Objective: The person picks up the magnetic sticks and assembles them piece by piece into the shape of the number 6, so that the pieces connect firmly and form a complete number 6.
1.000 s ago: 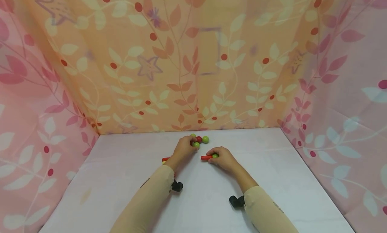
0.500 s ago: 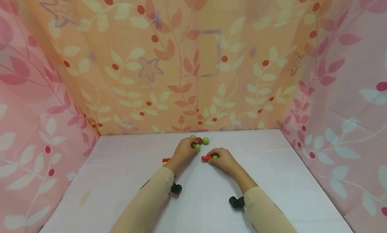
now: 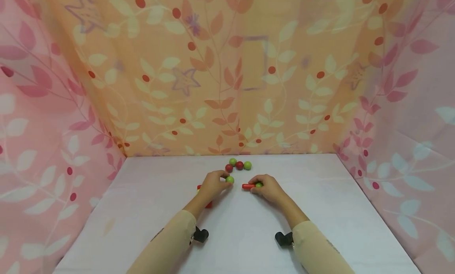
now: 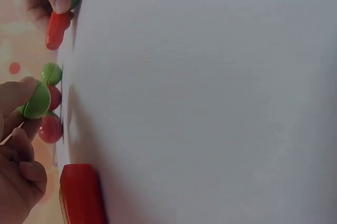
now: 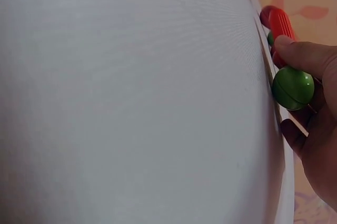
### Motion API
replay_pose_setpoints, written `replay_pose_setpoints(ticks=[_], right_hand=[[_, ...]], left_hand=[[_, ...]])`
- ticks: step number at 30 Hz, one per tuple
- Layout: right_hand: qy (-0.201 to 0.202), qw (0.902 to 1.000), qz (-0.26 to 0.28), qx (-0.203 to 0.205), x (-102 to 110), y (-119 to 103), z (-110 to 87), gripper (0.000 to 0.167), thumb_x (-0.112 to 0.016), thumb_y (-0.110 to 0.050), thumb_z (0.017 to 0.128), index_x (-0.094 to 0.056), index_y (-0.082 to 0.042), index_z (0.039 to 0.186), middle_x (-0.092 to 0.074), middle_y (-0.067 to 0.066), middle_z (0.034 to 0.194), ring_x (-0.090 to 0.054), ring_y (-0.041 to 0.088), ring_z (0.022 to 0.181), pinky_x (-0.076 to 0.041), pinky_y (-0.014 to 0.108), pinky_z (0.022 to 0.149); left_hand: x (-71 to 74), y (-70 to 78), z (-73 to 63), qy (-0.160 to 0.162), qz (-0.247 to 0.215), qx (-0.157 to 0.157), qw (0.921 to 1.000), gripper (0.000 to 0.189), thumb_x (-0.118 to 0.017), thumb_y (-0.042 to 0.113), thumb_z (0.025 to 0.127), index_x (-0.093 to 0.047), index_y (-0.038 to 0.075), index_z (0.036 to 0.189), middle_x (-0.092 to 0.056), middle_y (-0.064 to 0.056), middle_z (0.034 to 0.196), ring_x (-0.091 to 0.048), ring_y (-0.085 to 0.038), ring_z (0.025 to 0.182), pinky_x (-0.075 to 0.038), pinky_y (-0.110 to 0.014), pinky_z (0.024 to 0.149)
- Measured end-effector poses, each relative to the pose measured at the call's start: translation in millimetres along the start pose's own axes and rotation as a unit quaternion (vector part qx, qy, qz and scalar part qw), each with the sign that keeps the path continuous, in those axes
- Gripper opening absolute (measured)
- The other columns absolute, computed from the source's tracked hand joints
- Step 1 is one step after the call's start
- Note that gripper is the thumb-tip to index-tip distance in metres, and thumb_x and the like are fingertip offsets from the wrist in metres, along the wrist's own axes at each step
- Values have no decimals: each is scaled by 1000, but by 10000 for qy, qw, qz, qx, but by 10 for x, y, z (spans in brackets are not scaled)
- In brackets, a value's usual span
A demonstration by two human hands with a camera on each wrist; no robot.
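My left hand (image 3: 212,186) pinches a green ball (image 4: 37,101) between thumb and fingers, above the white table. In the right wrist view, my right hand (image 5: 321,113) grips a red ridged stick (image 5: 280,23), with a second green ball (image 5: 293,88) at its near end. Whether that ball is joined to the stick cannot be told. The stick's free end points left, toward the ball in my left hand, with a gap between them. Beneath my left wrist lie red pieces (image 3: 209,205) and a yellow one (image 3: 198,191), partly covered by the hand.
Behind the hands, near the table's back edge, sit two green balls (image 3: 247,165) and two red balls (image 3: 229,168) in a close group. Patterned cloth (image 3: 220,68) walls in the back and both sides of the white table (image 3: 241,238).
My left hand has drawn the green ball back from the group toward me, uncovering a red ball. The right hand keeps its hold on the stick, nearly still.
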State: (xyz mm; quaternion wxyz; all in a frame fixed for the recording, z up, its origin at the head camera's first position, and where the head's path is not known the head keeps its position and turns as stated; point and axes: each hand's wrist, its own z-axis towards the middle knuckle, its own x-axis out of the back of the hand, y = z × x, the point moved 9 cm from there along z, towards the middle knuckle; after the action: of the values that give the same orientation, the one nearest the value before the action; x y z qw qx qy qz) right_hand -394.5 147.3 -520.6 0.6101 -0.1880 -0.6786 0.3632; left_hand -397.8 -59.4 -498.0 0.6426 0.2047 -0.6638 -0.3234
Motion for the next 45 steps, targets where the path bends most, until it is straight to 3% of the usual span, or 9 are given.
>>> replay_pose_setpoints(ticks=[7, 15, 22, 33, 40, 45], right_hand=[[4, 10000, -81, 21, -4, -45, -44, 19, -75, -29, 75, -68, -32, 92, -60, -13, 93, -50, 15, 94, -38, 39, 88], [-3, 9996, -149, 225, -38, -73, -35, 18, -76, -31, 73, -68, -35, 89, -61, -15, 92, -50, 12, 95, -37, 41, 88], [70, 9992, -334, 199, -56, -99, -26, 19, -76, -34, 72, -67, -38, 88, -59, -17, 88, -49, 11, 91, -37, 38, 85], [116, 9987, -446, 223, -54, -92, 3, 21, -77, -36, 70, -66, -42, 87, -60, -20, 89, -51, 11, 96, -35, 44, 91], [93, 9991, -382, 176, -71, -79, 7, 20, -77, -39, 70, -67, -41, 87, -60, -19, 90, -50, 12, 96, -34, 45, 90], [27, 9995, -297, 74, -79, -63, 0, 19, -76, -37, 71, -67, -41, 88, -61, -20, 92, -48, 14, 98, -31, 48, 91]], left_hand=[[-111, -40, -174, -164, -375, 73, 9991, 32, -74, 34, 75, -65, 22, 103, -61, 10, 99, -54, -13, 92, -46, -35, 86], [-200, 29, -222, -191, -390, 1, 9991, 30, -75, 30, 75, -66, 20, 101, -62, 10, 93, -54, -12, 81, -48, -31, 77], [-238, 91, -222, -104, -260, -224, 9994, 29, -75, 28, 75, -67, 19, 101, -62, 10, 93, -53, -11, 86, -46, -32, 82], [-231, 65, -230, -50, -133, -101, 9998, 31, -75, 31, 75, -67, 20, 103, -63, 11, 93, -53, -10, 87, -46, -33, 85], [-196, 99, -256, -189, -59, -74, 9998, 37, -75, 34, 74, -67, 18, 106, -64, 9, 97, -55, -11, 92, -45, -36, 87], [-150, 79, -285, -367, -265, -18, 9990, 42, -73, 37, 75, -65, 16, 111, -64, 7, 101, -56, -15, 99, -45, -37, 88]])
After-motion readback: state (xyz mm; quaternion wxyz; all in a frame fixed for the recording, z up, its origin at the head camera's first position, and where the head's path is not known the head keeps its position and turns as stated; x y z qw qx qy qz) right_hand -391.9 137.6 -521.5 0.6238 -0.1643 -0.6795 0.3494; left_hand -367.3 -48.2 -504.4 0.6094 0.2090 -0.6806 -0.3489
